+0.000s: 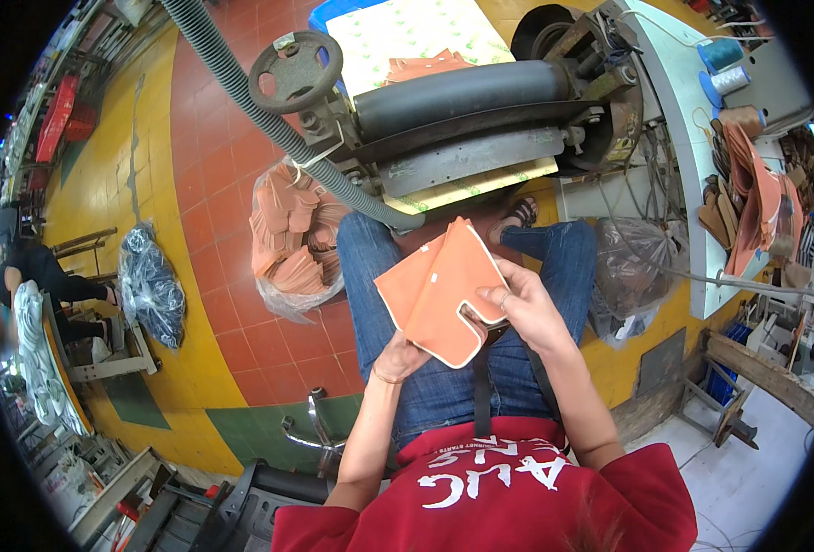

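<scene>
Above my lap are flat orange leather-like pieces [444, 299] with pale edges. At least two overlap, fanned apart at the top, and small white marks sit on them. The front piece has a notch cut into its lower right side. My left hand [400, 357] is closed on their lower left edge, its fingers partly hidden underneath. On the right side, by the notch, my right hand [525, 304] grips the edge with the thumb on top and the other fingers behind.
Ahead stands a machine with a dark roller [462, 97], a handwheel [295, 72] and a grey hose [241, 87]. A clear bag of orange pieces [287, 230] lies left of my legs. Thread spools [724, 83] and more orange pieces [752, 198] rest on the right-hand table. Another person [44, 262] sits far left.
</scene>
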Demonstrator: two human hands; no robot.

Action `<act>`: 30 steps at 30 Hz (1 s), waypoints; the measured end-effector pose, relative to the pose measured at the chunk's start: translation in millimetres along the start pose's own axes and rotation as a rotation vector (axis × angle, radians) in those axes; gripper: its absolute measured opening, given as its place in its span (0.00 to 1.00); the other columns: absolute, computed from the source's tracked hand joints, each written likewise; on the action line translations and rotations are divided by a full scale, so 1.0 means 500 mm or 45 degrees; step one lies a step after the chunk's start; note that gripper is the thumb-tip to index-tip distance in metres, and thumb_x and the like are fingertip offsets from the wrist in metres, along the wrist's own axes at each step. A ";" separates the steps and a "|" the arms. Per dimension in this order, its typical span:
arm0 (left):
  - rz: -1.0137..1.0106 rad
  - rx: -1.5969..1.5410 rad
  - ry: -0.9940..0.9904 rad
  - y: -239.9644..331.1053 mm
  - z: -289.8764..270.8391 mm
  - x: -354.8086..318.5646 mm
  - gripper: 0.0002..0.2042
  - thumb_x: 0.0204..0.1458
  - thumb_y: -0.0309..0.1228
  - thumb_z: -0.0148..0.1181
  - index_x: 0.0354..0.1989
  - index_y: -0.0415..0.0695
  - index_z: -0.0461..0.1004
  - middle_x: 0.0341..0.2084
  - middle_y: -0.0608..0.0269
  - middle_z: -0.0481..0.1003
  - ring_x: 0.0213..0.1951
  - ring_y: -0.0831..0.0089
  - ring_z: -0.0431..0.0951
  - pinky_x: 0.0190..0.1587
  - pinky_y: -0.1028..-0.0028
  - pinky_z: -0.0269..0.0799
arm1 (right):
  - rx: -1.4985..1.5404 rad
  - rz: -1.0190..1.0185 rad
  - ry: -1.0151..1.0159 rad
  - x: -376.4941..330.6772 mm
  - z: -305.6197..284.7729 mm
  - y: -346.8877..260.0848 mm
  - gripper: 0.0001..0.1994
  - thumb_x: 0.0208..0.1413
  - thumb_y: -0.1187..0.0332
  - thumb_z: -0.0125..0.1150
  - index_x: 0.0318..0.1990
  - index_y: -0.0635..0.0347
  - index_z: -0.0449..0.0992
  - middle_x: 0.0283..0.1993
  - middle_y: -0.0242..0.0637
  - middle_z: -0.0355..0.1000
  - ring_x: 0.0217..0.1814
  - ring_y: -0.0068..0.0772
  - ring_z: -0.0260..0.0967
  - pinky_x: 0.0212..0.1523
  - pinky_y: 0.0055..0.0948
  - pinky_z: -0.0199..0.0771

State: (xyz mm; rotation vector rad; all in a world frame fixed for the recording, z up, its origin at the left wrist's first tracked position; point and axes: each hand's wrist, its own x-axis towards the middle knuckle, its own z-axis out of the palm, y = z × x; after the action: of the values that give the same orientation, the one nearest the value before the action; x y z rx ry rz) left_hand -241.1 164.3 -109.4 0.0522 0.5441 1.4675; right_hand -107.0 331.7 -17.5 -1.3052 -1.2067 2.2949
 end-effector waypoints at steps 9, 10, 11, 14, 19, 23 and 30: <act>-0.183 0.837 -0.002 0.073 0.072 0.011 0.46 0.36 0.21 0.73 0.65 0.42 0.51 0.56 0.60 0.65 0.56 0.70 0.67 0.53 0.69 0.69 | 0.519 0.242 -0.005 0.000 -0.034 0.031 0.16 0.55 0.81 0.49 0.52 0.73 0.65 0.45 0.50 0.72 0.43 0.36 0.76 0.43 0.24 0.80; -0.184 0.880 0.011 0.072 0.074 0.011 0.44 0.37 0.20 0.71 0.65 0.42 0.52 0.54 0.60 0.67 0.54 0.70 0.69 0.50 0.71 0.71 | 0.580 0.241 -0.040 0.000 -0.039 0.030 0.15 0.55 0.81 0.49 0.51 0.73 0.66 0.46 0.52 0.72 0.43 0.39 0.76 0.43 0.25 0.81; -0.228 0.937 0.100 0.067 0.074 0.013 0.40 0.41 0.19 0.68 0.64 0.42 0.52 0.53 0.59 0.68 0.53 0.71 0.70 0.48 0.72 0.73 | 0.575 0.281 0.015 0.001 -0.042 0.029 0.15 0.55 0.81 0.49 0.51 0.73 0.66 0.46 0.52 0.72 0.43 0.39 0.76 0.43 0.25 0.81; -0.192 0.892 0.258 0.045 0.061 0.021 0.31 0.50 0.18 0.57 0.64 0.43 0.54 0.50 0.58 0.70 0.50 0.72 0.71 0.45 0.74 0.74 | 0.606 0.289 0.011 0.001 -0.047 0.030 0.14 0.56 0.81 0.49 0.51 0.73 0.67 0.45 0.51 0.73 0.43 0.38 0.76 0.44 0.24 0.80; -0.231 0.774 0.499 0.046 0.036 0.019 0.25 0.56 0.19 0.46 0.64 0.42 0.55 0.53 0.56 0.69 0.54 0.74 0.68 0.54 0.73 0.67 | 0.006 0.069 -0.049 -0.004 -0.065 0.031 0.12 0.54 0.78 0.57 0.47 0.72 0.71 0.42 0.44 0.75 0.40 0.26 0.75 0.41 0.21 0.78; -0.130 1.162 0.081 0.096 0.019 0.006 0.23 0.53 0.19 0.45 0.61 0.37 0.60 0.55 0.55 0.68 0.56 0.73 0.67 0.57 0.73 0.63 | -0.571 0.200 -0.203 -0.006 -0.117 -0.005 0.09 0.53 0.73 0.63 0.39 0.70 0.76 0.33 0.36 0.76 0.35 0.21 0.73 0.38 0.19 0.74; -0.177 0.753 0.663 0.199 -0.035 -0.115 0.20 0.49 0.20 0.54 0.53 0.33 0.66 0.47 0.53 0.74 0.49 0.67 0.74 0.55 0.69 0.68 | -0.522 -0.093 0.317 -0.018 -0.236 -0.134 0.10 0.55 0.66 0.62 0.39 0.63 0.76 0.28 0.28 0.75 0.25 0.12 0.69 0.21 0.12 0.66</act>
State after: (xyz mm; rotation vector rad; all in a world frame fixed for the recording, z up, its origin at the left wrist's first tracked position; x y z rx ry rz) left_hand -340.0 117.3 -71.1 0.0954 1.3688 1.1370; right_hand -19.8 432.7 7.7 -1.5904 -1.6558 1.8251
